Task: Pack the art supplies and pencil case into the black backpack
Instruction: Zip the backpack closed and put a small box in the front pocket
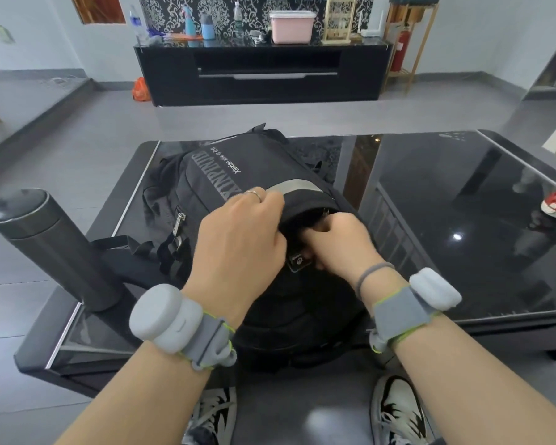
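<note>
Lying on its back on the glossy black table [446, 200], the black backpack [238, 175] is showing its front panel to the camera, with white lettering printed upside down from this view: a small line reading "Xiuxian" followed by more characters too small to make out, and beside it larger block capitals that seem to spell "XINPINTU", partly covered by a hand. A grey reflective strip [297, 187] is curving along the edge of the bag's opening.

The left hand [238, 239] is gripping the upper flap of the opening, fingers curled tight over the fabric, a ring showing on one finger. The right hand [337, 239] is reaching into the gap under that flap with its fingers bent and bunched; what they are holding, if anything, cannot be told. A small metal tag [297, 261] is sitting just beside the right thumb.

Both wrists are wearing grey strapped devices, and a dark cylindrical flask [45, 242] is standing at the table's left corner, near the bag's straps.
</note>
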The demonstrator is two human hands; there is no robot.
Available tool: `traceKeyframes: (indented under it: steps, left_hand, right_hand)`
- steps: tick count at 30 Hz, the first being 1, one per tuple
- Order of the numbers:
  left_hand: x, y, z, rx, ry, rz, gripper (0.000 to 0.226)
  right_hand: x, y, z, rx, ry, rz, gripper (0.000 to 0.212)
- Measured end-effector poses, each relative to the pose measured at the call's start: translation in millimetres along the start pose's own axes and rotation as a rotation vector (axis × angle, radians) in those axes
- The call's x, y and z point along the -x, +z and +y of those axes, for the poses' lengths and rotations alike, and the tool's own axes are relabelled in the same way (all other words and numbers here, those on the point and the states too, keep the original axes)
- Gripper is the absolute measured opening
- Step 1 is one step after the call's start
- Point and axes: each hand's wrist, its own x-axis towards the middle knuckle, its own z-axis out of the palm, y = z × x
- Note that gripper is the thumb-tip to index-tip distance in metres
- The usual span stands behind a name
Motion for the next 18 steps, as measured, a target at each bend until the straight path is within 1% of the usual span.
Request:
traceKeyframes:
  steps: [1,2,3,4,6,7,9,11,13,15,18]
  left_hand:
    - [1.9,3.0,7.7,-0.01,0.026,-0.013,0.028]
    - [4.0,4.9,18.3,-0.017,0.058,-0.032,0.03]
    - [7.1,8.3,29.0,-0.026,0.09,-0.057,0.029]
    - [10.5,13.2,38.9,-0.026,0.12,-0.084,0.025]
    - [15.6,27.0,52.0,-0.018,0.118,-0.174,0.008]
    - [14.9,33.9,55.0,-0.018,0.088,-0.201,0.008]
    - [10.2,44.2,55.5,-0.004,0.008,-0.219,0.018]
    - [4.8,54.0,54.2,0.042,-0.079,-0.225,0.023]
    - [-1.1,60.2,52.1,0.026,-0.097,-0.227,0.034]
    - [-8.5,66.8,49.1,-0.03,-0.085,-0.247,0.042]
    - [-20.8,71.6,44.0,-0.066,-0.078,-0.315,0.035]
  right_hand:
    - [-1.4,-5.5,7.1,0.122,-0.04,0.159,0.028]
    - [-2.9,-9.5,11.6,0.189,-0.076,0.281,0.028]
    - [-4.3,-10.9,14.6,0.199,-0.108,0.349,0.028]
    - [-5.7,-9.8,16.4,0.184,-0.127,0.378,0.028]
    - [-7.3,-3.9,16.1,0.161,-0.113,0.385,0.03]
    - [-9.3,0.4,16.4,0.156,-0.093,0.384,0.028]
    - [-12.6,7.2,17.2,0.125,-0.058,0.404,0.024]
    - [-15.5,10.3,18.8,0.02,-0.069,0.413,0.021]
    - [-14.2,8.5,20.1,-0.08,-0.112,0.364,0.026]
    - [-10.1,1.4,22.1,-0.105,-0.175,0.311,0.03]
    - [-4.2,-10.6,25.7,-0.027,-0.324,0.231,0.035]
